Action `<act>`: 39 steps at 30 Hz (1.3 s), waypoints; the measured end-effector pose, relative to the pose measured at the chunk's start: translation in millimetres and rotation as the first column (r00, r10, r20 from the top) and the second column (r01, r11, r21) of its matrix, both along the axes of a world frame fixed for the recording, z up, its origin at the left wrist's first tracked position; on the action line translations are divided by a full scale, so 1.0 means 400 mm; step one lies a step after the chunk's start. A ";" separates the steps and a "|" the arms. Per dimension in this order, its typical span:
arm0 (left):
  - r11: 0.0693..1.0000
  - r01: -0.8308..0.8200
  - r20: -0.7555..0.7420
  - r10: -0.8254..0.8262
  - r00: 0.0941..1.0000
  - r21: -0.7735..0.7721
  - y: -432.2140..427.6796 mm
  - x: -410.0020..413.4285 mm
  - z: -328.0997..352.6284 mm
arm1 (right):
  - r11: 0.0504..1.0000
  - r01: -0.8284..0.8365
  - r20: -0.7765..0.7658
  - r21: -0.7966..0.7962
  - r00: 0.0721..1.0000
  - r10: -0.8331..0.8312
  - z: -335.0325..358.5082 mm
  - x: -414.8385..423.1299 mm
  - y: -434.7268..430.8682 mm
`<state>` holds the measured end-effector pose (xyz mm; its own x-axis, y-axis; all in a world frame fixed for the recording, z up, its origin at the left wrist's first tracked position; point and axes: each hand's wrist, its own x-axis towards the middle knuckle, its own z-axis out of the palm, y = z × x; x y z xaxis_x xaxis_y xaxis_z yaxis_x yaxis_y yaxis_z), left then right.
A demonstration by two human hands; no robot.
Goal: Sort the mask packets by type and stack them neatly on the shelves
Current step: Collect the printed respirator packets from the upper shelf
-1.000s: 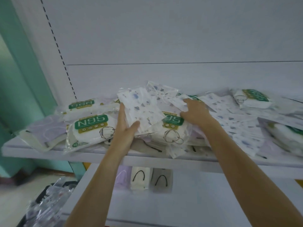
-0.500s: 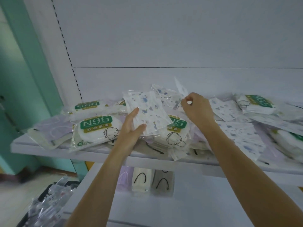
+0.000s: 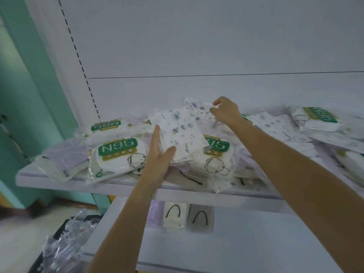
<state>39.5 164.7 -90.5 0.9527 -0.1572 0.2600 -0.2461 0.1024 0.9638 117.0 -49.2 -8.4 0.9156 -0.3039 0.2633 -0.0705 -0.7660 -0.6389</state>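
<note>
While our left hand (image 3: 160,157) grips the printed stack (image 3: 178,133), our right hand (image 3: 226,113) pinches another printed packet (image 3: 198,110) at mid-frame — next, we'd square it on top.

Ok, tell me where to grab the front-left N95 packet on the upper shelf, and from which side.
Pinch the N95 packet by its flat front-left corner, which seems to jut past the shelf lip. Come in from the front, a little to the left. Its middle bulges with masks, and the left hand, holding printed packets, crowds its right edge.
</note>
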 end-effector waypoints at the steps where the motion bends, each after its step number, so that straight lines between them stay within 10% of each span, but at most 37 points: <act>1: 1.000 0.008 0.001 -0.008 1.000 -0.011 0.002 0.006 -0.007 | 0.998 0.046 -0.057 -0.047 0.997 -0.048 -0.012 0.029 -0.021; 8: 0.999 0.033 0.040 -0.032 0.999 -0.016 0.001 0.023 -0.017 | 0.990 0.035 -0.237 -0.138 0.969 -0.068 -0.084 0.164 -0.075; 17: 0.999 -0.045 -0.048 0.044 0.998 -0.029 -0.012 0.025 -0.009 | 0.972 -0.043 0.437 0.229 0.897 -0.063 0.024 0.060 -0.011; 22: 0.999 -0.048 -0.069 0.047 0.996 -0.014 -0.010 0.025 -0.002 | 0.491 -0.337 0.350 0.803 0.934 0.070 0.046 -0.132 0.047; 28: 0.993 -0.074 0.006 0.074 0.997 0.093 -0.010 0.000 0.009 | 0.944 -0.275 0.038 0.180 0.961 0.273 -0.052 -0.262 0.119; 33: 0.981 -0.135 0.293 0.090 0.952 0.138 -0.010 -0.046 0.017 | 0.973 -0.220 0.048 0.064 0.975 0.217 -0.070 -0.316 0.128; 39: 0.987 -0.105 0.440 0.041 0.897 0.123 -0.018 -0.086 0.093 | 0.903 -0.299 0.146 0.309 0.953 0.265 -0.039 -0.360 0.140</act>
<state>5.1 157.6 -53.5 0.7597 -0.1570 0.6310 -0.6451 -0.0596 0.7618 -26.9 7.0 -23.8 0.9502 -0.1207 0.2873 0.1936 -0.4940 -0.8476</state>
